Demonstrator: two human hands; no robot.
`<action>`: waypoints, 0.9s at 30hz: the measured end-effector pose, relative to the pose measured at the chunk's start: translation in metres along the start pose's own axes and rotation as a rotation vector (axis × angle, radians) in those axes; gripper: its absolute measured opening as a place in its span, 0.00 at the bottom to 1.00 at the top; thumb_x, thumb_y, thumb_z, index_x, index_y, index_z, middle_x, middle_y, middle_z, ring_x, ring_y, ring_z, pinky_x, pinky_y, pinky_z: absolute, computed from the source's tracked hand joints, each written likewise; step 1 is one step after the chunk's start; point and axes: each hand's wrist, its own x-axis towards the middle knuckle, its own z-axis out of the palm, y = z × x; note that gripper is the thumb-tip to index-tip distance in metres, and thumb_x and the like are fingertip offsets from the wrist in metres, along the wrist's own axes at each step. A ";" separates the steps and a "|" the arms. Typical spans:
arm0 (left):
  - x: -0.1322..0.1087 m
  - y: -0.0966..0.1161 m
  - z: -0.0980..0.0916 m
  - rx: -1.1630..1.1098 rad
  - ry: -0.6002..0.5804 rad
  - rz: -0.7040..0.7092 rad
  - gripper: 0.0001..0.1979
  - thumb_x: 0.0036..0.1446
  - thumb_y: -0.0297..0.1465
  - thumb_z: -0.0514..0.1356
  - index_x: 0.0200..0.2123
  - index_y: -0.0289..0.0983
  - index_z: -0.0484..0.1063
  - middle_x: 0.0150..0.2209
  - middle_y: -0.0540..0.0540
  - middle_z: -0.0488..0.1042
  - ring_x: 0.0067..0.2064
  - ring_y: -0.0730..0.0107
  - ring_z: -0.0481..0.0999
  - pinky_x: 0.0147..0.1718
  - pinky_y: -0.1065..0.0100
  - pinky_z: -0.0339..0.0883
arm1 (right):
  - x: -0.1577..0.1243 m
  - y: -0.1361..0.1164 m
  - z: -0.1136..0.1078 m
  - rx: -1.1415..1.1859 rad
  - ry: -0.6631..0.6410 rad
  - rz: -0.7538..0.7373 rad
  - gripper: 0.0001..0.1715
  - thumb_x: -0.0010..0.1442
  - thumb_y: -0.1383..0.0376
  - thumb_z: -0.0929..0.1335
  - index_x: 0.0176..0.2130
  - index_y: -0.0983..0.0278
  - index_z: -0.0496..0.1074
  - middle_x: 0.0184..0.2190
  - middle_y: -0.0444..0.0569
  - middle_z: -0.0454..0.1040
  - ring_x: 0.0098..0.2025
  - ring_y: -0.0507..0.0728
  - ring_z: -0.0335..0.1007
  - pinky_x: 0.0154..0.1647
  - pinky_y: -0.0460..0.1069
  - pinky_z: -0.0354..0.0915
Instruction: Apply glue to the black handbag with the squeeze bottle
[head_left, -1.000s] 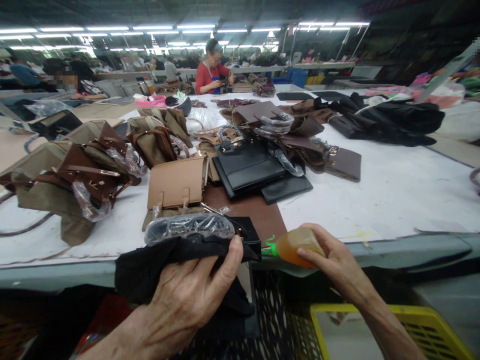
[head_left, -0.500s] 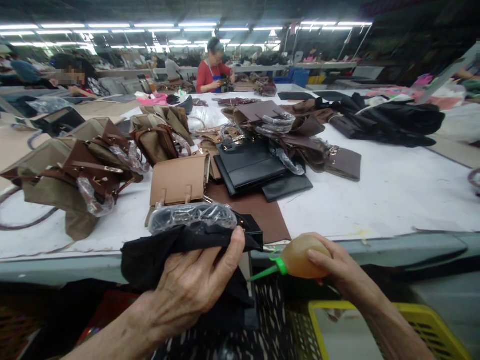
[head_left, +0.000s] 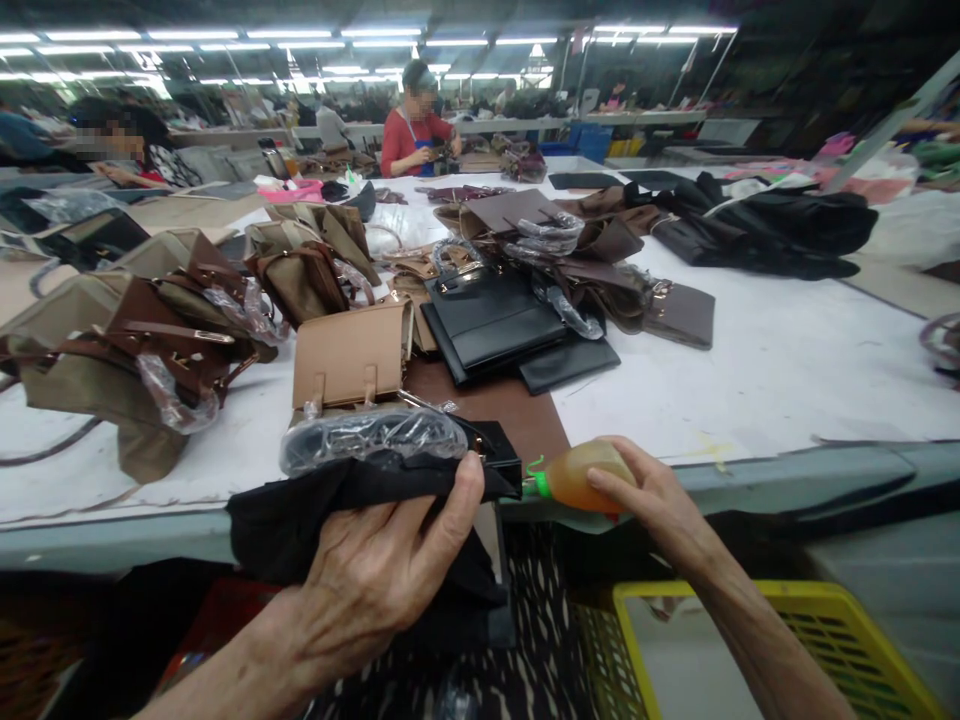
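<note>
My left hand (head_left: 390, 560) is closed on a black handbag (head_left: 300, 515) at the table's front edge, the thumb pressing its top edge. Clear plastic wraps the bag's handle (head_left: 375, 440), and dark cloth hangs down below the fingers. In my right hand (head_left: 645, 490) is a squeeze bottle (head_left: 585, 478) of amber liquid with a green cap. The bottle lies nearly level, its cap close to the right end of the black bag. Its nozzle tip is hidden at the bag.
A tan bag (head_left: 352, 350) and a black leather bag (head_left: 495, 325) lie just beyond. Olive and brown bags (head_left: 150, 340) stand at left, black pieces (head_left: 757, 230) at back right. Below right is a yellow basket (head_left: 622, 640). A person in red (head_left: 409, 140) works across the table.
My right hand has moved the squeeze bottle left and up, levelling it so its nozzle meets the bag's right end. My left hand keeps its hold. The whole view has shifted slightly.
</note>
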 end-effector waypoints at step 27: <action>0.000 0.005 0.002 -0.042 0.014 -0.119 0.26 0.61 0.24 0.43 0.63 0.37 0.48 0.37 0.46 0.76 0.31 0.66 0.74 0.24 0.69 0.63 | -0.043 0.005 -0.011 0.287 -0.118 0.173 0.28 0.57 0.52 0.69 0.48 0.68 0.64 0.29 0.50 0.67 0.25 0.53 0.59 0.16 0.43 0.56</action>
